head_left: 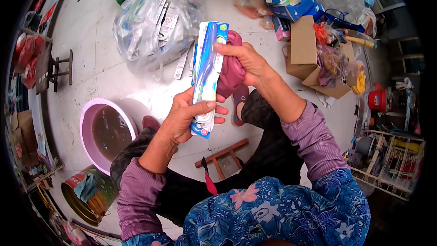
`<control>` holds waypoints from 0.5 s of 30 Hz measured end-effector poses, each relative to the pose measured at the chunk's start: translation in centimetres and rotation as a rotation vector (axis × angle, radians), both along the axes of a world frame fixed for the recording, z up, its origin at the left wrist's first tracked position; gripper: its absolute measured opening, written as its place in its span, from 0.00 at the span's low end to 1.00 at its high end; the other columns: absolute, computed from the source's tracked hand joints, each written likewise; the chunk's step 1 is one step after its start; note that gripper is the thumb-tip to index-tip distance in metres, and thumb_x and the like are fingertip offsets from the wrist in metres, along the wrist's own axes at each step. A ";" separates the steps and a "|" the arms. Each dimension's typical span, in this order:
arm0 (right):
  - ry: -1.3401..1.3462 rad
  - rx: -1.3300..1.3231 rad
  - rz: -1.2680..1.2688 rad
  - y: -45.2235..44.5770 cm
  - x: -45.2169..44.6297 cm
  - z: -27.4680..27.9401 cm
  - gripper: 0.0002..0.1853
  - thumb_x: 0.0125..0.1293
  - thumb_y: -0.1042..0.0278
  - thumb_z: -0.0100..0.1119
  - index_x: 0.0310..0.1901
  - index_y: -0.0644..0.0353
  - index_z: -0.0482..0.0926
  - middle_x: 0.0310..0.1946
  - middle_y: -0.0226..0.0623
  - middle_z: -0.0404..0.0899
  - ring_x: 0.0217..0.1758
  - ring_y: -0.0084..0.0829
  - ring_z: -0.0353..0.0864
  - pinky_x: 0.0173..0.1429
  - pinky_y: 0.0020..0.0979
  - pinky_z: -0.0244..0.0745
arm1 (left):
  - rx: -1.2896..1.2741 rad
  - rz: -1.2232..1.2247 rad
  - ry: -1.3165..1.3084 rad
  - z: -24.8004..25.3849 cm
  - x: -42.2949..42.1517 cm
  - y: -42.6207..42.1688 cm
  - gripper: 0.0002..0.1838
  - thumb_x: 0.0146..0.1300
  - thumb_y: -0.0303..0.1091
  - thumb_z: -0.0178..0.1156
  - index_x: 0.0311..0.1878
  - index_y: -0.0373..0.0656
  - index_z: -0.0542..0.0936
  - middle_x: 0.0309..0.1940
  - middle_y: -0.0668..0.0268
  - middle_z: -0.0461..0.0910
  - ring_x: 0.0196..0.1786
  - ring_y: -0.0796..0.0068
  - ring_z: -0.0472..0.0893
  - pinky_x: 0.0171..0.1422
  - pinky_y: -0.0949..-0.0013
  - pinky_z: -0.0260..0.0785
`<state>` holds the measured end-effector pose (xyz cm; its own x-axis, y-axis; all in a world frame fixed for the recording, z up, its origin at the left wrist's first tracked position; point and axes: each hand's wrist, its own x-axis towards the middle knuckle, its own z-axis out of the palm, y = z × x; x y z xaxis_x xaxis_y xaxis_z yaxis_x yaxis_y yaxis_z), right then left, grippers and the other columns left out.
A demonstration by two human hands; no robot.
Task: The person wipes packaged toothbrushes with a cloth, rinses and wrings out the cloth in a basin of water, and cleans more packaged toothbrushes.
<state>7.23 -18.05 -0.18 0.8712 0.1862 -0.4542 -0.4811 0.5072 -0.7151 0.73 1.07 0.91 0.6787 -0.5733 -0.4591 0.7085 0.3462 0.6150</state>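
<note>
Between my hands is a long blue-and-white blister pack (207, 70), which looks like packaged toothbrushes; more than one pack may be stacked there. My left hand (181, 117) grips its lower end, thumb on top and fingers behind. At the upper end, my right hand (249, 64) presses its thumb on the front. A bunched maroon cloth (231, 79) is also in my right hand, against the pack's right side. Beyond my hands, a large clear plastic bag (154, 23) holds several packs, with a few white-and-blue packs (181, 65) on the floor beside it.
On the left stand a pink basin (85, 125) of murky water and a tin bucket (75, 191) with a blue rag (85, 187). An open cardboard box (302, 41) of odds and ends is at right. A wire rack (387, 164) stands lower right; a wooden stool (221, 157) is between my legs.
</note>
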 end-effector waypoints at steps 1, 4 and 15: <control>0.001 0.001 -0.003 -0.6 0.3 -0.2 0.17 0.61 0.65 0.63 0.44 0.72 0.77 0.37 0.44 0.82 0.37 0.35 0.84 0.46 0.38 0.81 | 0.003 0.005 0.006 0.1 0.0 0.0 0.22 0.54 0.27 0.66 0.52 0.34 0.72 0.35 0.60 0.80 0.36 0.70 0.82 0.41 0.67 0.80; -0.151 -0.020 -0.257 -2.4 1.0 1.1 0.20 0.68 0.52 0.55 0.40 0.67 0.76 0.34 0.41 0.81 0.32 0.31 0.82 0.39 0.35 0.79 | 0.040 0.111 0.012 -1.4 0.2 0.2 0.21 0.54 0.25 0.65 0.52 0.34 0.73 0.36 0.59 0.80 0.33 0.71 0.81 0.38 0.69 0.79; -1.313 -1.168 -0.219 1.1 -0.8 -0.6 0.18 0.41 0.76 0.68 0.37 0.54 0.78 0.32 0.34 0.77 0.37 0.40 0.77 0.40 0.36 0.73 | 0.162 0.033 -0.070 -0.7 -1.7 -1.3 0.23 0.49 0.19 0.57 0.52 0.28 0.71 0.29 0.60 0.78 0.25 0.74 0.78 0.27 0.72 0.72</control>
<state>6.41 -16.96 -0.76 0.6986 0.1474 0.7001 0.6529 -0.5314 -0.5397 -0.96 -0.26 0.24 0.7296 -0.4721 -0.4948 0.6518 0.2608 0.7122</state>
